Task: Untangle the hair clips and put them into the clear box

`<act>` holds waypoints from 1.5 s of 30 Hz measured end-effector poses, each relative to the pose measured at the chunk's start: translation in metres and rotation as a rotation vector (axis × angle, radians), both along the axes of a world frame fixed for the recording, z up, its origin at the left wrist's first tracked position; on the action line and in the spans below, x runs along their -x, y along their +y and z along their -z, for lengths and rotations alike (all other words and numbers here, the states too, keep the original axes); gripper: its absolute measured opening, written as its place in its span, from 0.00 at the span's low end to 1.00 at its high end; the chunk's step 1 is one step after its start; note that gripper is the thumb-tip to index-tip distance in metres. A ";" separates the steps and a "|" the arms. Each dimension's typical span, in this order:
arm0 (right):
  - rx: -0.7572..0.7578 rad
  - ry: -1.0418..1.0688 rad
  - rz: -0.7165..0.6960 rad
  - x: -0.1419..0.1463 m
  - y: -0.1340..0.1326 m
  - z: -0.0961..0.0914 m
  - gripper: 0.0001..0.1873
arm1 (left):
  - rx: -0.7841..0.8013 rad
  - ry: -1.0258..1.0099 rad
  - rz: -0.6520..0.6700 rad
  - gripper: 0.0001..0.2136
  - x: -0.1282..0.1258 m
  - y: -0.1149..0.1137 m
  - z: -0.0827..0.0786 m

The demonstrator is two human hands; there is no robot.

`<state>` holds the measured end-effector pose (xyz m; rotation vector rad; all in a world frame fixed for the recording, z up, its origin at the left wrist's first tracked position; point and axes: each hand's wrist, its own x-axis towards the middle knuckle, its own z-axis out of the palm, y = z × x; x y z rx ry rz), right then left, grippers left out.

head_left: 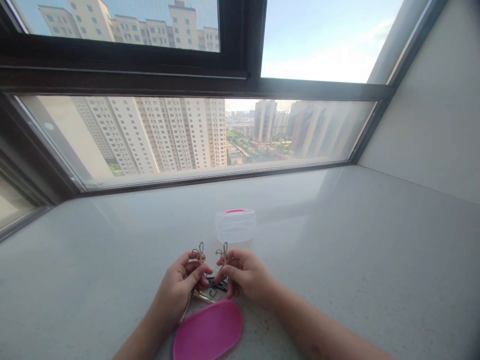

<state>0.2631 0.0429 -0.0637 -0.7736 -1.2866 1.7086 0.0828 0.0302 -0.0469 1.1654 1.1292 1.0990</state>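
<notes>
My left hand [184,280] pinches a small curled metal clip [200,254] upright between thumb and fingers. A similar curled clip [224,254], with a loop at its top, is held upright in my right hand [245,274]. The two clips stand side by side, a little apart, and their lower ends are hidden by my fingers. Beneath my hands lie several dark and gold-coloured slim metal pieces [203,298], partly covered by the fingers. A pink oval lid [208,330] lies just in front of them, near the left wrist.
A translucent plastic box [235,230] with a pink mark on top stands beyond my hands. All of this rests on a pale speckled window ledge [337,260]. Dark-framed windows [187,85] close off the far side, and a white wall [431,125] bounds the right.
</notes>
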 end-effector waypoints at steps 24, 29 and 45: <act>0.008 -0.060 0.013 0.001 -0.001 -0.004 0.22 | 0.004 -0.029 0.003 0.15 0.000 0.000 0.001; 0.022 -0.059 0.012 0.001 -0.001 -0.003 0.22 | 0.006 -0.025 -0.012 0.16 -0.001 0.000 0.000; 0.050 -0.037 -0.010 0.002 -0.001 -0.003 0.21 | 0.014 -0.027 -0.006 0.19 -0.001 0.001 -0.001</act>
